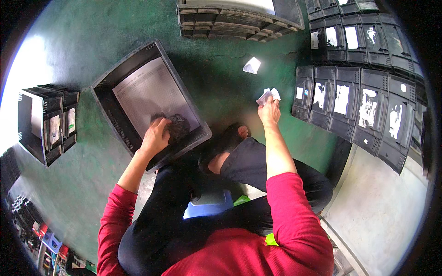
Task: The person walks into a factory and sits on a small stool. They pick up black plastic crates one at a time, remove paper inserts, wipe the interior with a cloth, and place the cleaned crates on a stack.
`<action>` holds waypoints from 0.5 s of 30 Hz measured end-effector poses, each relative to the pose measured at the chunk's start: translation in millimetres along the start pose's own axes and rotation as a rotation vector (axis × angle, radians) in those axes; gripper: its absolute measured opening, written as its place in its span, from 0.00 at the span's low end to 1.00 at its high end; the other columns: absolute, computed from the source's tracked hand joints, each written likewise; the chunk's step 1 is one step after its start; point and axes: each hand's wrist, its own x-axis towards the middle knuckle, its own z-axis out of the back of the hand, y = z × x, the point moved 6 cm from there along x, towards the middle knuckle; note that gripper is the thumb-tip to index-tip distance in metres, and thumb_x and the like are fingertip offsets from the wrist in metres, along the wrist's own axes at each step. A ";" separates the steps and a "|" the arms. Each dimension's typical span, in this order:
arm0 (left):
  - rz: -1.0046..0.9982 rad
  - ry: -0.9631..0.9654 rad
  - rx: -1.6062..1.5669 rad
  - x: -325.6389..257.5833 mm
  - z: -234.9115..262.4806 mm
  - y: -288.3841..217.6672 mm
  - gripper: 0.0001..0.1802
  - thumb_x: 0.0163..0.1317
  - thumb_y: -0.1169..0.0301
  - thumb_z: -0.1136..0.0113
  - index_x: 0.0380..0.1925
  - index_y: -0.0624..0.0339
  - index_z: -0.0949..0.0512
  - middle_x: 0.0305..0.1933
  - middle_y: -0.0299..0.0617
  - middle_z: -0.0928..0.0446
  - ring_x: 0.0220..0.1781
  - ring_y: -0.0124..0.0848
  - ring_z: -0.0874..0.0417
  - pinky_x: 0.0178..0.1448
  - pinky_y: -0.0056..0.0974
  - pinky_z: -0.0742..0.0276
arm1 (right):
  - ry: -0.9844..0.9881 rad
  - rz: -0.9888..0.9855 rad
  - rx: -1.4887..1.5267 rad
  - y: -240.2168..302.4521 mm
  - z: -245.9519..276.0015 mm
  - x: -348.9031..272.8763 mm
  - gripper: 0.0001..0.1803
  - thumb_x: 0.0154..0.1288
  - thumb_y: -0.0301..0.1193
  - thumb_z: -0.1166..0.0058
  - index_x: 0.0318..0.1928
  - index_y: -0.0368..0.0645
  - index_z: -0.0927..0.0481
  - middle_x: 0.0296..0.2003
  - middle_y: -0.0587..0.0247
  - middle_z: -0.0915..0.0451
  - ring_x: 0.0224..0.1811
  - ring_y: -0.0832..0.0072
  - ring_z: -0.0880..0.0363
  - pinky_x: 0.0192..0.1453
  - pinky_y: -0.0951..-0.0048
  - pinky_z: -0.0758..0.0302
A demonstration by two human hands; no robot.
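Note:
A black plastic crate (198, 140) lies tilted in front of me on the left, with a large printed white sheet (147, 89) inside it. My left hand (157, 134) reaches into its near end, fingers curled on a dark, crumpled bundle (180, 128) that rests on the sheet. Whether this is cloth or plastic I cannot tell. Off to the right, above the green floor, my right hand (270, 112) pinches a crumpled piece of white paper (268, 96). Another scrap of white paper (251, 66) lies on the floor just beyond it.
Stacked black crates (350, 99) with torn white labels line the right side. More crates stand at the far edge (239, 23) and at the left (48, 119). A blue stool (209, 207) shows beneath my legs. My foot (241, 132) is beside the crate.

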 end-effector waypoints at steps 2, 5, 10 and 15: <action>0.047 0.066 0.032 5.3 -3.2 1.9 0.18 0.54 0.73 0.45 0.47 0.63 0.28 0.49 0.55 0.27 0.52 0.54 0.27 0.56 0.46 0.30 | 0.025 0.011 0.022 -1.3 -1.2 -2.2 0.33 0.46 0.34 0.35 0.53 0.39 0.34 0.52 0.46 0.35 0.56 0.50 0.31 0.54 0.58 0.24; 0.121 -0.076 -0.111 31.5 11.8 -0.5 0.23 0.58 0.65 0.41 0.52 0.64 0.30 0.55 0.56 0.29 0.57 0.50 0.27 0.59 0.44 0.31 | 0.160 0.016 0.088 -10.4 -4.8 2.9 0.34 0.45 0.35 0.34 0.54 0.41 0.32 0.55 0.45 0.37 0.57 0.50 0.32 0.57 0.58 0.26; 0.197 -0.311 -0.347 101.3 27.8 -22.5 0.54 0.51 0.54 0.34 0.67 0.70 0.55 0.65 0.67 0.42 0.67 0.53 0.37 0.68 0.42 0.40 | 0.182 -0.120 0.468 -41.0 4.1 20.1 0.19 0.49 0.34 0.32 0.42 0.45 0.19 0.41 0.65 0.19 0.48 0.68 0.22 0.53 0.69 0.29; 0.059 -0.301 -0.256 126.9 16.7 -30.1 0.62 0.46 0.64 0.34 0.67 0.69 0.72 0.67 0.71 0.50 0.70 0.56 0.43 0.70 0.41 0.43 | 0.422 -0.141 1.247 -19.7 8.6 16.6 0.12 0.59 0.28 0.41 0.45 0.45 0.21 0.41 0.68 0.20 0.41 0.78 0.21 0.45 0.74 0.25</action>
